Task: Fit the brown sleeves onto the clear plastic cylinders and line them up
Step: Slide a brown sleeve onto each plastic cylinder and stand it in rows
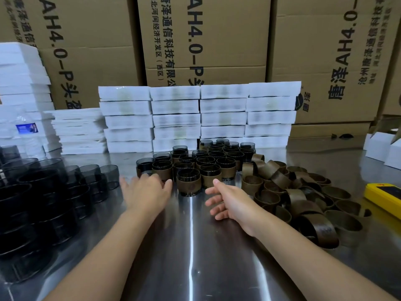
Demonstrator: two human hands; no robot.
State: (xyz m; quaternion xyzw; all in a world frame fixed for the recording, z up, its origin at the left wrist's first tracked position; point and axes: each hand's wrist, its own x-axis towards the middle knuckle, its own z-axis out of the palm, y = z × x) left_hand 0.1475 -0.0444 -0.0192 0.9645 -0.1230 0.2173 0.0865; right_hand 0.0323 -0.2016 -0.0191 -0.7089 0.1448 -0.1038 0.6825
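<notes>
Left hand (145,193) and right hand (227,203) hover open beside sleeved cylinder (188,183).

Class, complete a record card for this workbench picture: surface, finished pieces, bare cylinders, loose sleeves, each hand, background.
Surface: shiny metal table
Finished pieces: clear smoky plastic cylinders wearing brown sleeves, clustered upright at centre
Bare cylinders: unsleeved smoky plastic cylinders, massed at left
Loose sleeves: brown sleeve rings, heaped at right
Left hand: open, reaching toward the cluster's left edge
Right hand: open, holding nothing, between cluster and heap
Background: stacked white foam packs; printed cardboard boxes
</notes>
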